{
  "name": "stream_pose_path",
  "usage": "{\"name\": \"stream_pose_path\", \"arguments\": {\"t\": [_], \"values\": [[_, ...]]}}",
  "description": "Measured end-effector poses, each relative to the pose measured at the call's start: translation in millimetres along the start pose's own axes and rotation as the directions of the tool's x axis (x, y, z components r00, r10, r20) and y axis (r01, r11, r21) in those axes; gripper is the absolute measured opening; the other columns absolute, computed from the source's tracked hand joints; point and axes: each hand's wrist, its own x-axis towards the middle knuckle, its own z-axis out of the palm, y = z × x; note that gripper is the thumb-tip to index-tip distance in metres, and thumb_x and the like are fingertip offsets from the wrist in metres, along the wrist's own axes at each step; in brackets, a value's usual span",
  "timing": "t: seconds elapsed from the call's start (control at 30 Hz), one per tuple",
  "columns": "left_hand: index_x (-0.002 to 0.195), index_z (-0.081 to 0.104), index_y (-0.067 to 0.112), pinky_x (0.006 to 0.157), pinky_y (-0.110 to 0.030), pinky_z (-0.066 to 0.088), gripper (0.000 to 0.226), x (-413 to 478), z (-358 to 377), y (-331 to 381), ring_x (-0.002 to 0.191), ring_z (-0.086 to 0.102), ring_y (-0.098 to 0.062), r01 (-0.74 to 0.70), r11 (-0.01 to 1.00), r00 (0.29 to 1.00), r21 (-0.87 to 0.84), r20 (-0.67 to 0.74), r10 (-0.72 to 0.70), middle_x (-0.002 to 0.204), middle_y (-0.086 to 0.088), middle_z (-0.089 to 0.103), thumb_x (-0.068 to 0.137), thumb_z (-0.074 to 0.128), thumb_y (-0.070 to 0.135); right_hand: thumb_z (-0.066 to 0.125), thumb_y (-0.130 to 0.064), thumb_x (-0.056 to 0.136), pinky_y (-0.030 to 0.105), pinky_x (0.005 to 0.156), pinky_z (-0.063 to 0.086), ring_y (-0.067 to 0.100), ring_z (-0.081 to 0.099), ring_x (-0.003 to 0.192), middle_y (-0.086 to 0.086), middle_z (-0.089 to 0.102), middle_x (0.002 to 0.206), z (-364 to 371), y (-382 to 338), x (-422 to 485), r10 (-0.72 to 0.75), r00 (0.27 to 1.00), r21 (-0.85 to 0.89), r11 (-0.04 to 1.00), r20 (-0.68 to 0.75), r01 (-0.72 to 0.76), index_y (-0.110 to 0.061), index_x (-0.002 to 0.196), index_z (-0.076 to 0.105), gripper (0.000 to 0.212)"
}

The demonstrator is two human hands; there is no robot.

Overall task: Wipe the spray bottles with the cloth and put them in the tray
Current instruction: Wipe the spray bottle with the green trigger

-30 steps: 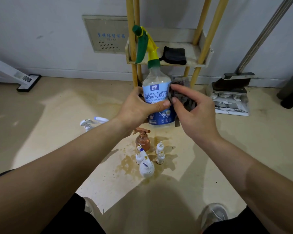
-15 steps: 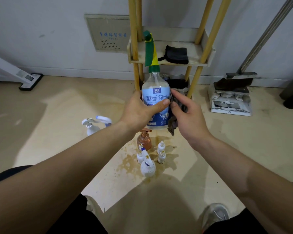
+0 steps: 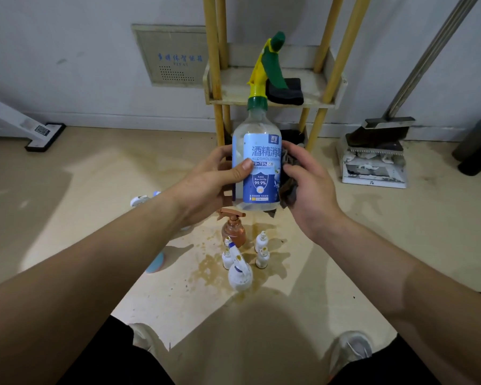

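Twisted round since a moment ago: big spray bottle (image 3: 257, 173), green trigger (image 3: 274, 70) leaning right now instead of straight up. Held up off the floor (image 3: 345, 245), gripped round its left side by the left hand (image 3: 206, 179), thumb across the label. Pressed on the other side by the right hand (image 3: 308, 187), fingers curled round a grey-brown cloth (image 3: 289, 190). Down below, bunched together: white trigger bottle (image 3: 239, 276), few little white bottles (image 3: 262, 258), amber bottle (image 3: 233, 232). Further back, sitting on the yellow rack (image 3: 211, 51), tray (image 3: 233, 84) with a folded black cloth (image 3: 288, 93).

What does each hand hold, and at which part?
Left hand grips the bottle at mid-body; right hand holds the cloth against its side.
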Motion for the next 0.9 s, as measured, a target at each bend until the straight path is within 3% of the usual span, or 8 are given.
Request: {"name": "stream_pose_path", "arguments": {"t": [0.17,0.3,0.4,0.5,0.6,0.7,0.8,0.9], "values": [[0.14,0.043,0.01,0.083,-0.043,0.061,0.071,-0.3,7.6,-2.3,0.099,0.073,-0.024,-0.005,1.0,0.999,-0.018,-0.051,0.004,0.125,-0.015,0.068,0.078,0.071,0.032,0.046,0.002,0.1,0.031,0.098,0.053,0.007,0.061,0.118,-0.007,0.064,0.127,3.6,-0.2,-6.9,-0.27,0.963,-0.264,0.927,0.016,0.265,-0.015,0.134,0.06,0.04],[0.136,0.052,0.008,0.085,-0.048,0.058,0.055,3.9,10.0,1.0,0.092,0.071,-0.025,-0.026,1.0,0.99,-0.008,-0.136,0.024,0.11,-0.01,0.071,0.089,0.067,0.033,0.055,0.001,0.095,0.029,0.106,0.048,0.005,0.057,0.126,-0.002,0.064,0.133,8.2,6.0,-21.6,-0.507,0.847,-0.508,0.693,0.16,0.511,-0.015,0.135,0.062,0.044],[0.136,0.054,0.01,0.085,-0.047,0.058,0.048,6.5,7.1,2.8,0.092,0.069,-0.025,-0.015,1.0,0.984,0.017,-0.175,0.017,0.109,-0.01,0.07,0.095,0.064,0.032,0.056,0.003,0.094,0.032,0.111,0.045,0.015,0.052,0.135,0.006,0.059,0.142,8.8,15.6,-25.8,-0.571,0.751,-0.586,0.499,0.332,0.639,-0.012,0.137,0.06,0.046],[0.135,0.055,0.013,0.09,-0.051,0.058,0.046,6.9,7.8,0.4,0.101,0.071,-0.029,-0.02,0.998,0.987,0.058,-0.16,0.029,0.119,-0.01,0.07,0.094,0.066,0.03,0.054,-0.003,0.098,0.03,0.11,0.045,0.011,0.053,0.132,0.001,0.059,0.14,5.2,11.0,-16.6,-0.491,0.832,-0.601,0.593,0.258,0.536,-0.015,0.142,0.055,0.046],[0.137,0.053,0.014,0.081,-0.043,0.061,0.049,6.1,13.0,-5.1,0.102,0.073,-0.027,-0.03,0.99,0.993,0.138,-0.11,0.045,0.12,-0.01,0.071,0.092,0.069,0.027,0.051,-0.007,0.101,0.018,0.107,0.043,0.001,0.053,0.127,-0.009,0.059,0.136,-3.0,-2.3,2.3,-0.39,0.913,-0.558,0.734,0.119,0.387,-0.016,0.144,0.053,0.043],[0.138,0.052,0.017,0.067,-0.029,0.061,0.05,4.7,18.7,-6.9,0.092,0.075,-0.016,-0.048,0.97,0.997,0.236,-0.047,0.061,0.116,-0.006,0.072,0.092,0.071,0.022,0.05,-0.008,0.101,0.035,0.108,0.048,0.007,0.057,0.125,-0.008,0.061,0.135,-11.4,-13.9,20.6,-0.327,0.944,-0.495,0.815,0.038,0.303,-0.017,0.14,0.057,0.041],[0.13,0.057,0.016,0.057,-0.014,0.052,0.039,5.5,22.8,-8.5,0.08,0.073,-0.003,-0.102,0.943,0.993,0.316,-0.024,0.116,0.107,0.0,0.072,0.093,0.07,0.015,0.049,-0.005,0.098,0.028,0.106,0.047,0.006,0.057,0.123,-0.006,0.063,0.131,-11.0,-18.7,19.1,-0.395,0.913,-0.552,0.741,0.102,0.382,-0.017,0.136,0.061,0.042],[0.125,0.06,0.014,0.063,-0.017,0.055,0.035,6.9,22.9,-9.3,0.088,0.074,-0.01,-0.117,0.941,0.989,0.318,-0.049,0.14,0.107,-0.003,0.074,0.092,0.071,0.015,0.052,-0.003,0.094,0.023,0.103,0.046,0.007,0.057,0.121,-0.003,0.065,0.128,-5.8,-16.9,6.7,-0.475,0.843,-0.641,0.57,0.255,0.514,-0.018,0.13,0.066,0.041]]}}
